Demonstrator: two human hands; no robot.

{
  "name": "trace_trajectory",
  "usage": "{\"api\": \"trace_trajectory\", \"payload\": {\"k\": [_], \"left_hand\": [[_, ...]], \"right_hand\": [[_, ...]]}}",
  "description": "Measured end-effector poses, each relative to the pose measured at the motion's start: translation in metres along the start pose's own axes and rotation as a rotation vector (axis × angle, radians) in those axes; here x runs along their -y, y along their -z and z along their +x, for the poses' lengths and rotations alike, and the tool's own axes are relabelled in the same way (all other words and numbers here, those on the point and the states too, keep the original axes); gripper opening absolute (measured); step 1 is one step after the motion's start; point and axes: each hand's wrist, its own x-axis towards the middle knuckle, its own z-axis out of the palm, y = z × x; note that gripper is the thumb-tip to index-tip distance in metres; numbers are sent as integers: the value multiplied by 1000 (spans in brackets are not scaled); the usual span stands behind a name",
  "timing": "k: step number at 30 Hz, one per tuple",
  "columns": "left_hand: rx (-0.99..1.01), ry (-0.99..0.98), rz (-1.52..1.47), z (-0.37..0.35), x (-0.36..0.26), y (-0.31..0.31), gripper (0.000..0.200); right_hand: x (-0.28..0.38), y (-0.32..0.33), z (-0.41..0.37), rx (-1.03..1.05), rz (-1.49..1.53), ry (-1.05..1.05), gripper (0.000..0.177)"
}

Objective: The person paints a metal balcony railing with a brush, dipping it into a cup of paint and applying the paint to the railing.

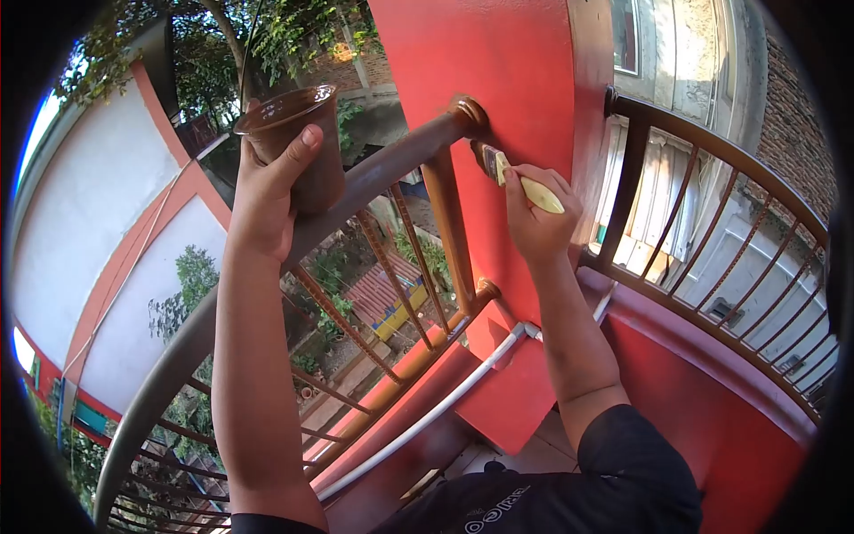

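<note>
My left hand [269, 191] is wrapped round a brown plastic cup [318, 171], its thumb up along the side near the wet-looking rim. The cup is held upright against the thick brown handrail [391, 162]. In my right hand [544, 214] is a paintbrush [536, 193] with a pale yellow handle, gripped between thumb and fingers. Its dark bristles point left, close to the upright post [449, 231] just below the handrail's end. Glossy brown coats that post and the rail end, while the handrail's nearer stretch looks duller.
A red pillar [489, 62] stands where the handrail ends. Thin twisted bars [382, 249] run below the rail. A white pipe [418, 427] follows the red ledge. Another brown railing [712, 142] lies to the right. Beyond the balcony is a garden far below.
</note>
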Motion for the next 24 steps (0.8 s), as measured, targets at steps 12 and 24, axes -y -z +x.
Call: {"api": "trace_trajectory", "payload": {"k": [12,24], "left_hand": [[17,35,26,0,-2,2,69],[42,89,36,2,0,7,68]], "right_hand": [[-6,-15,-17,-44,8,-101,7],[-9,-9,-25,-175,35,24,10]]}}
